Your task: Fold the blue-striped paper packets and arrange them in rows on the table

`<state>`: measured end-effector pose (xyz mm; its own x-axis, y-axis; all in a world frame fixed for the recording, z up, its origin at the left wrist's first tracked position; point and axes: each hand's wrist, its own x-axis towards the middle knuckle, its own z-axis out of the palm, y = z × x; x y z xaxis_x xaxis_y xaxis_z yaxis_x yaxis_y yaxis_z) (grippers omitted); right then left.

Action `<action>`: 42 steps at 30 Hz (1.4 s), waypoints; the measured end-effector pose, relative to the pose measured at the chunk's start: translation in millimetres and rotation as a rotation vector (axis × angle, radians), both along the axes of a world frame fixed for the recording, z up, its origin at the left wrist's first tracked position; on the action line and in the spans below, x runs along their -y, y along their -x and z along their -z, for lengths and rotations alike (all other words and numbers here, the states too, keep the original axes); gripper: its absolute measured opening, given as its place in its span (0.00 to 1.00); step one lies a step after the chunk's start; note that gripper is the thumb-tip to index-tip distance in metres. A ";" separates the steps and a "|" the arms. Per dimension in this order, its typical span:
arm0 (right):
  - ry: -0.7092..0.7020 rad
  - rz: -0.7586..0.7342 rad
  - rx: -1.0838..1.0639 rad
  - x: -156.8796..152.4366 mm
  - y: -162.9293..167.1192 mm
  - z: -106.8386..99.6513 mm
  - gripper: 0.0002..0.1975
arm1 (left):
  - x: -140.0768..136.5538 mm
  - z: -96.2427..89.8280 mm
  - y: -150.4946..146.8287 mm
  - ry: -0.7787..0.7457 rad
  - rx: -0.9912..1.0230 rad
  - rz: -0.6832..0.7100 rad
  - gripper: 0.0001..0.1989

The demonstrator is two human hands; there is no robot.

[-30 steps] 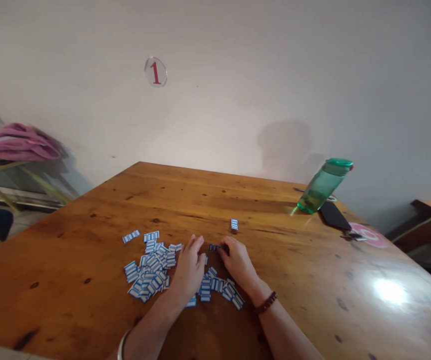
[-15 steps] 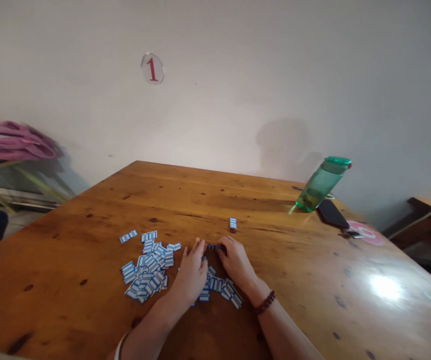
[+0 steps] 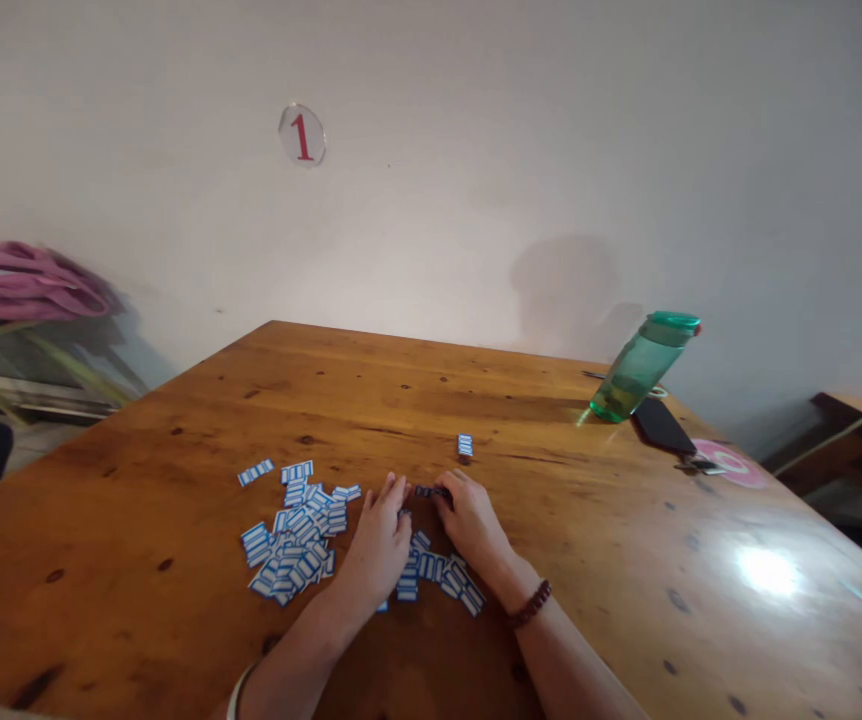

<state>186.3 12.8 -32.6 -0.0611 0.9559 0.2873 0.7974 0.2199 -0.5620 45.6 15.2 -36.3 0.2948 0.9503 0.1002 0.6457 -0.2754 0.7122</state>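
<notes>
Small white labels with blue borders, in strips, lie in a loose pile [image 3: 292,545] left of my hands. A smaller group of label strips [image 3: 431,567] is spread between my forearms, partly covered by my left hand. My right hand [image 3: 470,515] is closed, thumb and fingers pinching the right end of a dark-looking label strip [image 3: 424,491] that appears seen edge-on. Just left of that strip, my left hand [image 3: 382,532] rests with its fingers stretched forward; its palm side is hidden. A single label strip [image 3: 465,446] lies farther out.
A green bottle [image 3: 641,368] stands at the right back of the wooden table [image 3: 198,430], near a black phone [image 3: 663,428], keys [image 3: 699,465] and a pink disc [image 3: 735,465]. A pink cloth [image 3: 26,280] lies off the table at left. The wall is behind.
My left hand has drawn slightly left, away from the end of the strip. My right hand stays almost in place. The label piles look the same.
</notes>
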 end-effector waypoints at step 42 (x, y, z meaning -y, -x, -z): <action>0.136 -0.074 -0.817 12.4 12.4 -25.2 0.08 | 0.5 -32.3 3.5 0.097 0.536 -0.097 0.04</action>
<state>173.9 0.4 -7.3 0.0528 0.9872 0.1506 0.1129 0.1439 -0.9831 42.1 14.8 -3.9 0.1369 0.9830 0.1227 0.2048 -0.1493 0.9674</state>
